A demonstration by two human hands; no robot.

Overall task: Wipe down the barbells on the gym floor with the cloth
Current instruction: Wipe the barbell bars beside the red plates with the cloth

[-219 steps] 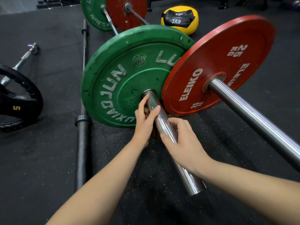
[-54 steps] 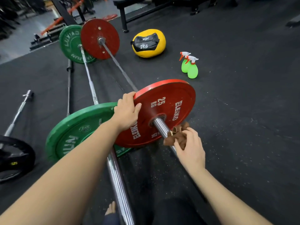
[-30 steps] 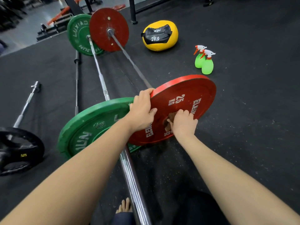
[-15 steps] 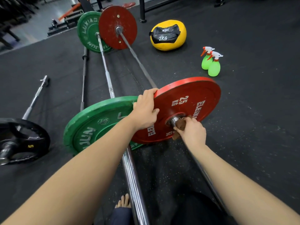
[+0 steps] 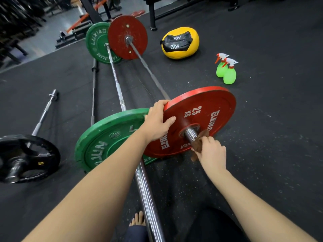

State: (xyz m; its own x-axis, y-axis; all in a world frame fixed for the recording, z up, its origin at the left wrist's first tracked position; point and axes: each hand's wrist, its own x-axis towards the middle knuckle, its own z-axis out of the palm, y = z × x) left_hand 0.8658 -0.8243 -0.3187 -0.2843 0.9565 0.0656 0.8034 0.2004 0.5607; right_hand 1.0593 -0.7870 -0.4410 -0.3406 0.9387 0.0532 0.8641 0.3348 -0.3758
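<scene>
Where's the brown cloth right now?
In the head view it sits right of centre: the right hand holds the brown cloth against the shiny bar end poking out of the near red plate.

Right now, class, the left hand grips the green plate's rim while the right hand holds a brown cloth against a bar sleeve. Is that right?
Not quite. In the head view the left hand grips the rim of the red plate, not the green plate. The rest holds: the right hand holds the brown cloth against the bar sleeve.
</scene>
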